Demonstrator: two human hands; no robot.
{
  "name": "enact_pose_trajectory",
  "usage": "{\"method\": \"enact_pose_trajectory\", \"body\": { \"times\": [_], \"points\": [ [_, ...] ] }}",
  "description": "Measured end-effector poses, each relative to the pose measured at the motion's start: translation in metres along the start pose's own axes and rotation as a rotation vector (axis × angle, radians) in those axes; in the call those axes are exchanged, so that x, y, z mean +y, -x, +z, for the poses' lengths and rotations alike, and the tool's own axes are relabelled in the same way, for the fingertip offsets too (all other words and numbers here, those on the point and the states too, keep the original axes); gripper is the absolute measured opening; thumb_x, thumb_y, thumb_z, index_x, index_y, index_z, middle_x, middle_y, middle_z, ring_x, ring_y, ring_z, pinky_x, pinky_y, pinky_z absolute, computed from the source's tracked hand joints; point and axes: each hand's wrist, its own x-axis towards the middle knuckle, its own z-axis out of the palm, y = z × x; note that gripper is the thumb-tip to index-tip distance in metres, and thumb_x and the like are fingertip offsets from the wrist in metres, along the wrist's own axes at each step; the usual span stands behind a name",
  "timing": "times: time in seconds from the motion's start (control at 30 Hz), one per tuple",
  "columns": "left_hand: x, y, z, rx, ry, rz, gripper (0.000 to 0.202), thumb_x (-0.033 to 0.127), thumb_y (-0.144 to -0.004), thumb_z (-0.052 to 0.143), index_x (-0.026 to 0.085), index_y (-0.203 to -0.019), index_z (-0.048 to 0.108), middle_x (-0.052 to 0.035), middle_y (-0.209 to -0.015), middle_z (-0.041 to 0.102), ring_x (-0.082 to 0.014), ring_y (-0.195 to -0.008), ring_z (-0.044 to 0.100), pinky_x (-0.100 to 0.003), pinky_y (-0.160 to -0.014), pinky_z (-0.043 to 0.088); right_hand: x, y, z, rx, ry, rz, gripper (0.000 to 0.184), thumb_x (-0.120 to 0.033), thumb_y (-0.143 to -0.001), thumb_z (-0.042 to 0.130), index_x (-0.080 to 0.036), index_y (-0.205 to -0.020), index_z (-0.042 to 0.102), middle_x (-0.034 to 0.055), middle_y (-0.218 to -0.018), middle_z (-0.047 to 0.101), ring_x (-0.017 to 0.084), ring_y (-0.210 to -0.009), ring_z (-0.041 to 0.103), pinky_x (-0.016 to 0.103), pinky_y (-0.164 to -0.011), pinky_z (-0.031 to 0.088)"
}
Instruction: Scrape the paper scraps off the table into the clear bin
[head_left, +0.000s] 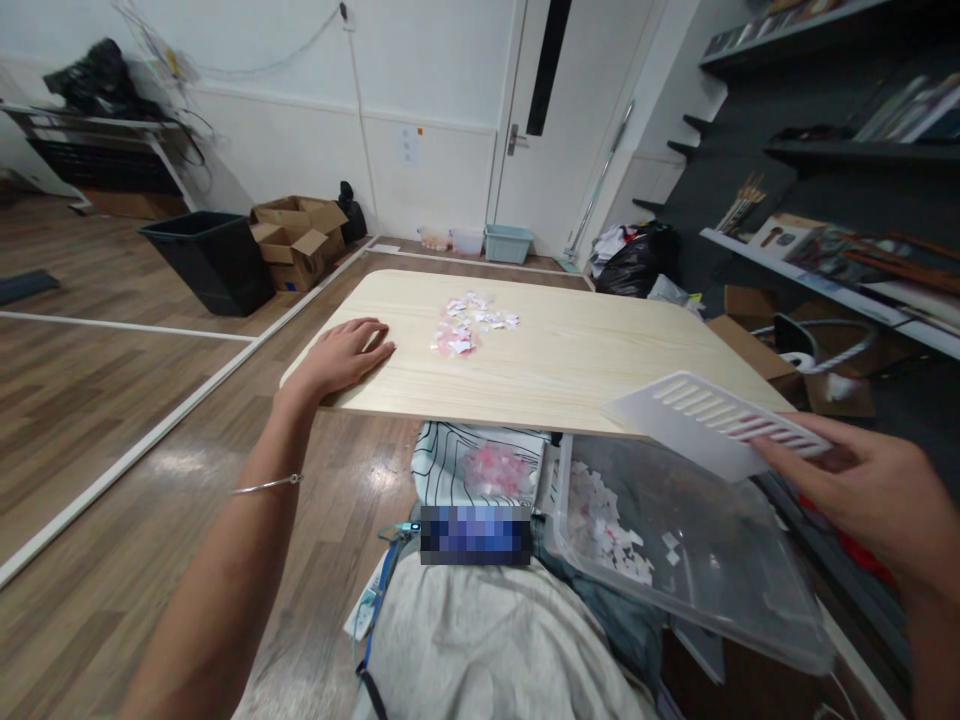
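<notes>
My left hand (346, 356) lies open on the left end of a pale wooden tabletop (570, 350), fingers stretched out and nothing in them. On the right, my right hand (862, 480) grips a white slotted plastic panel (701, 425) by its far right part. The panel's left corner reaches over the table's front edge, above a clear plastic bin (720, 590). White paper scraps (611, 530) lie inside that bin, mostly at its left. Small white and pink scraps (469, 322) are scattered in a loose patch on the tabletop, to the right of my left hand.
Beneath the table edge, a patterned cloth (442, 470) carries pink bits (495, 468). A black trash bin (217, 265) and cardboard boxes (300, 240) stand on the floor at left. Shelves (825, 250) line the right side. A blue-green tub (508, 243) sits by the door.
</notes>
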Motion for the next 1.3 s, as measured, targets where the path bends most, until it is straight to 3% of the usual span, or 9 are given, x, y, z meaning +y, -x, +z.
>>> {"method": "enact_pose_trajectory", "body": {
  "times": [0.07, 0.2, 0.27, 0.4, 0.6, 0.77, 0.97, 1.17, 1.3],
  "points": [
    [0.001, 0.0, 0.0, 0.001, -0.003, -0.003, 0.066, 0.07, -0.121, 0.054, 0.025, -0.161, 0.083, -0.0157, -0.185, 0.076, -0.0415, -0.172, 0.069, -0.054, -0.146, 0.053, -0.008, -0.016, 0.022, 0.143, -0.043, 0.026, 0.019, -0.052, -0.094, 0.105, -0.058, -0.112, 0.101, -0.0027, -0.098, 0.095, 0.042, -0.073, 0.09, 0.056, -0.052, 0.074],
    [0.002, 0.0, -0.001, 0.009, -0.002, -0.011, 0.061, 0.068, -0.121, 0.058, 0.028, -0.16, 0.083, -0.0142, -0.184, 0.077, -0.0412, -0.172, 0.07, -0.054, -0.146, 0.054, -0.017, -0.074, 0.078, 0.091, -0.334, 0.147, 0.045, -0.062, -0.078, 0.117, -0.047, -0.114, 0.095, 0.002, -0.112, 0.099, 0.039, -0.092, 0.093, 0.054, -0.075, 0.083],
    [0.002, 0.0, -0.002, 0.002, 0.007, -0.007, 0.06, 0.068, -0.121, 0.058, 0.029, -0.16, 0.084, -0.0134, -0.184, 0.077, -0.0418, -0.172, 0.07, -0.056, -0.146, 0.054, -0.018, -0.108, 0.106, 0.032, -0.455, 0.243, 0.058, -0.056, -0.068, 0.12, -0.038, -0.116, 0.093, 0.0036, -0.099, 0.096, 0.034, -0.085, 0.091, 0.047, -0.072, 0.079],
    [0.002, 0.001, -0.002, 0.0, 0.026, -0.001, 0.065, 0.072, -0.121, 0.056, 0.029, -0.161, 0.084, -0.0141, -0.185, 0.077, -0.0432, -0.172, 0.069, -0.058, -0.147, 0.053, -0.018, -0.164, 0.16, -0.079, -0.583, 0.28, 0.05, -0.049, -0.07, 0.109, -0.027, -0.112, 0.094, 0.0034, -0.078, 0.085, 0.028, -0.07, 0.08, 0.04, -0.065, 0.066],
    [0.003, 0.001, -0.002, -0.006, 0.036, 0.0, 0.071, 0.076, -0.12, 0.052, 0.027, -0.163, 0.083, -0.016, -0.187, 0.075, -0.043, -0.173, 0.068, -0.058, -0.148, 0.053, -0.021, -0.191, 0.223, -0.037, -0.727, 0.235, 0.048, -0.057, -0.068, 0.104, -0.03, -0.106, 0.092, 0.0037, -0.086, 0.087, 0.03, -0.078, 0.08, 0.045, -0.076, 0.066],
    [0.006, 0.002, -0.005, -0.001, 0.032, -0.003, 0.07, 0.074, -0.12, 0.053, 0.026, -0.162, 0.083, -0.0164, -0.186, 0.075, -0.0431, -0.173, 0.068, -0.057, -0.148, 0.052, -0.02, -0.184, 0.232, -0.023, -0.741, 0.154, 0.06, -0.066, -0.067, 0.113, -0.03, -0.11, 0.093, 0.0039, -0.093, 0.092, 0.028, -0.08, 0.081, 0.041, -0.075, 0.065],
    [0.01, 0.003, -0.009, -0.013, 0.03, -0.01, 0.071, 0.074, -0.119, 0.053, 0.026, -0.161, 0.083, -0.0173, -0.186, 0.075, -0.0432, -0.173, 0.068, -0.059, -0.148, 0.052, -0.031, -0.181, 0.23, -0.138, -0.765, 0.108, 0.074, -0.063, -0.057, 0.122, -0.029, -0.116, 0.093, 0.0051, -0.105, 0.096, 0.029, -0.093, 0.085, 0.041, -0.085, 0.069],
    [0.013, 0.004, -0.012, -0.018, 0.029, -0.018, 0.072, 0.076, -0.119, 0.052, 0.028, -0.162, 0.083, -0.0152, -0.186, 0.076, -0.0422, -0.173, 0.067, -0.058, -0.148, 0.051, -0.037, -0.177, 0.226, -0.293, -0.686, 0.087, 0.059, -0.052, -0.063, 0.114, -0.027, -0.114, 0.097, 0.0039, -0.097, 0.093, 0.025, -0.082, 0.079, 0.037, -0.072, 0.061],
    [0.012, 0.004, -0.011, -0.03, 0.028, -0.01, 0.076, 0.076, -0.119, 0.049, 0.024, -0.164, 0.081, -0.0179, -0.188, 0.074, -0.0424, -0.172, 0.067, -0.058, -0.149, 0.05, -0.033, -0.181, 0.221, -0.274, -0.697, 0.186, 0.043, -0.043, -0.06, 0.104, -0.027, -0.099, 0.096, 0.0036, -0.083, 0.088, 0.024, -0.069, 0.073, 0.035, -0.063, 0.053]
  ]
}}
